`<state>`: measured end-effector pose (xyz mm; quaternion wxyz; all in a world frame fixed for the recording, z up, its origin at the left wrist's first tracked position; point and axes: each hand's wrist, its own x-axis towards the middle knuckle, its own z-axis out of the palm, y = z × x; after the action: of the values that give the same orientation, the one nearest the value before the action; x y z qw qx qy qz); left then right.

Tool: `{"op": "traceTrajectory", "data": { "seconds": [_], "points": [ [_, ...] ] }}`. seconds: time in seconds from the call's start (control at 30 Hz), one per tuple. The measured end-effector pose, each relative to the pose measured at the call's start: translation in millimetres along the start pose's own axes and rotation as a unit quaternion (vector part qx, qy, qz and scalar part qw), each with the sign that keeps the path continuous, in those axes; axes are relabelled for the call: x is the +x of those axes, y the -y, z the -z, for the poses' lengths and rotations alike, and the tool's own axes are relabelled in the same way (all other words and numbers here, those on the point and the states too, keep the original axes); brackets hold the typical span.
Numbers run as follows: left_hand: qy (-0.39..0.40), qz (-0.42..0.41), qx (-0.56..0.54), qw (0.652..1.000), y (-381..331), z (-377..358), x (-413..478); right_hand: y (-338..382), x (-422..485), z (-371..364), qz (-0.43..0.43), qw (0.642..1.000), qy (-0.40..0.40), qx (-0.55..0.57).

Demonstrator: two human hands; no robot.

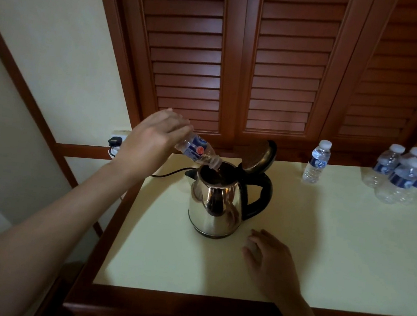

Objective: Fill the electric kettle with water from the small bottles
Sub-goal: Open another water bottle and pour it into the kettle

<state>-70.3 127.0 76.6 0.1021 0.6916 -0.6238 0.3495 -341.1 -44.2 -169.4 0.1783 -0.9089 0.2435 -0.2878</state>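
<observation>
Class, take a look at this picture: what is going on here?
A person is filling an electric kettle on a table. The left hand grips a small bottle, tilted with its mouth at the kettle's opening; the lid stands flipped up. The right hand rests loosely curled on the table beside the kettle's base; whether it holds anything is unclear. One capped bottle stands alone further right, a cluster of capped bottles beyond it.
</observation>
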Motion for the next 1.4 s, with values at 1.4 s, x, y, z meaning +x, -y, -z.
{"op": "traceTrajectory", "data": {
  "seconds": [1.4],
  "points": [
    [-0.045,0.425,-0.262,0.865,-107.2,-42.2,-130.7,9.9,1.3,9.4,-0.024,0.999,0.021,-0.005]
  ]
}}
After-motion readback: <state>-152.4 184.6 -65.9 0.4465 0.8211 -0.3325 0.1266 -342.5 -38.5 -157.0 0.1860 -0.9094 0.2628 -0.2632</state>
